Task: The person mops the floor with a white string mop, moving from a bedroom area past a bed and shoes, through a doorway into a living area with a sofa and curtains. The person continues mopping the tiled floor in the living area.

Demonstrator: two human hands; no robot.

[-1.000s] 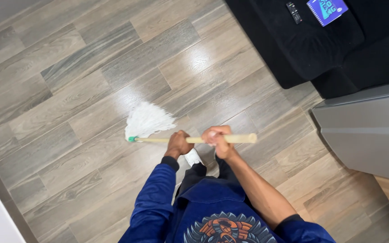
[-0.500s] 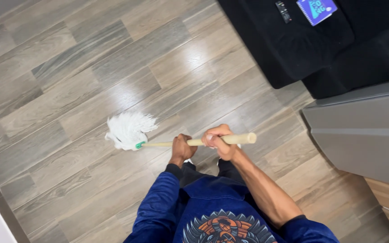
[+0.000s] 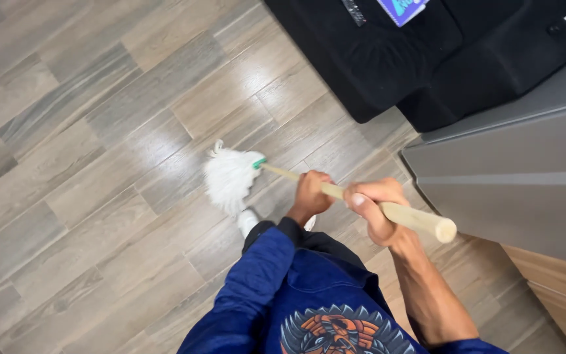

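Observation:
A mop with a white string head (image 3: 229,178) and a pale wooden handle (image 3: 419,221) rests on the grey wood-look floor (image 3: 99,131). My left hand (image 3: 311,193) grips the handle lower down, near the green collar. My right hand (image 3: 373,206) grips it higher up, close to the rounded top end. The handle slants from upper left to lower right. The mop head lies on the floor just ahead of my white shoe (image 3: 247,221).
A black sofa (image 3: 427,59) with a remote control and a blue-and-purple booklet (image 3: 401,8) on it stands at the upper right. A grey cabinet (image 3: 519,170) fills the right side, with a wooden panel below it. My blue sleeves and jacket fill the bottom.
The mop head swept from the left towards the right, closer to my foot and the sofa. The handle tilted, its top end now lower right. Both hands kept their grip.

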